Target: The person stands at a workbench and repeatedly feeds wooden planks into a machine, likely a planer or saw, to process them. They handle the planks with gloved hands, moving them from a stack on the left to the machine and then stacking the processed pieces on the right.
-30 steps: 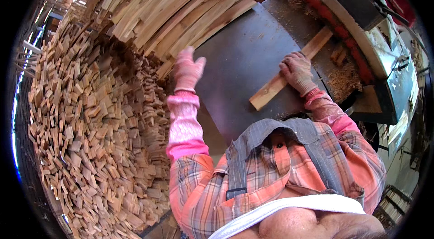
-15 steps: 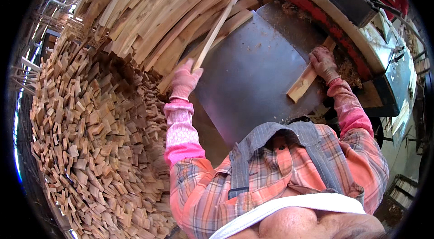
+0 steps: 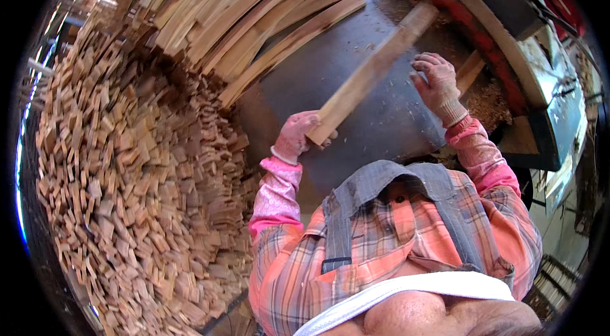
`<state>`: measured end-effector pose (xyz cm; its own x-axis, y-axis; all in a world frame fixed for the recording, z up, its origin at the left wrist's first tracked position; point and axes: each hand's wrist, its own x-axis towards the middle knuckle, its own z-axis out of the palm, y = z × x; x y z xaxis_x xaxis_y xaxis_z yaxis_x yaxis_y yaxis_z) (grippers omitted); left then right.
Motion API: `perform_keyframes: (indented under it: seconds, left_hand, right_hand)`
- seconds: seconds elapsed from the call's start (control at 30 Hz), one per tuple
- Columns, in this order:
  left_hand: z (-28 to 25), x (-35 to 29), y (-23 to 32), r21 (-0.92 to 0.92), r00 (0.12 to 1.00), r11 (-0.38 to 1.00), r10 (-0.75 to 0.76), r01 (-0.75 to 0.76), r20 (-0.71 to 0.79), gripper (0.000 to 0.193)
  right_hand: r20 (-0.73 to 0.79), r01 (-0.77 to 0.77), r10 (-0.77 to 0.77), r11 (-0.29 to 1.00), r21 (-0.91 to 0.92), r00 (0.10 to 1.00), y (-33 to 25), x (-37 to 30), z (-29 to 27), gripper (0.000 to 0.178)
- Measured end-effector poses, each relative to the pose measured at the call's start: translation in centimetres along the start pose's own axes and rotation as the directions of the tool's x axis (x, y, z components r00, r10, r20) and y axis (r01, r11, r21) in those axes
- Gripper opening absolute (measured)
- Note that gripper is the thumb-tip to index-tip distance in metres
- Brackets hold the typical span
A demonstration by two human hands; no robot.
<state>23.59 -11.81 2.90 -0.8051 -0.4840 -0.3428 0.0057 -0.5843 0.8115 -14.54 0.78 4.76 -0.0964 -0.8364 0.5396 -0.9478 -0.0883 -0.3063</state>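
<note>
Gripped at its near end, a long flat wooden board (image 3: 373,75) is in my gloved left hand (image 3: 297,135). It slants away over the grey metal table (image 3: 298,85), its far end near the machine's red edge. My gloved right hand (image 3: 438,87) is open over the table's right side, fingers apart, with nothing in it. Just beyond that hand, a second wooden piece (image 3: 471,69) lies beside the machine, partly hidden by the hand.
Long boards (image 3: 254,12) lie stacked at the far left. Below them rises a big pile of cut wood pieces (image 3: 140,190), ends facing up. A machine with a red band (image 3: 457,25) borders the right side, with wood shavings (image 3: 489,107) beneath.
My left hand has moved right, swinging its board from the stack across the table. My right hand has let go of the other wooden piece, which now sits farther toward the machine.
</note>
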Motion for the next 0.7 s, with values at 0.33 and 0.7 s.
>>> perform_keyframes:
  seconds: [0.33,0.7]
  left_hand:
    - [-1.8,2.5,3.8,0.977,0.832,0.187,0.522,0.103,-0.188,0.046]
    - [-10.4,2.3,11.9,0.497,0.524,-0.181,0.420,0.849,-0.741,0.069]
  right_hand:
    - [0.294,-0.157,0.159,0.987,-0.029,0.942,-1.8,-0.2,6.5,0.028]
    - [0.533,-0.187,0.475,0.842,-0.505,0.701,6.8,0.5,0.5,0.045]
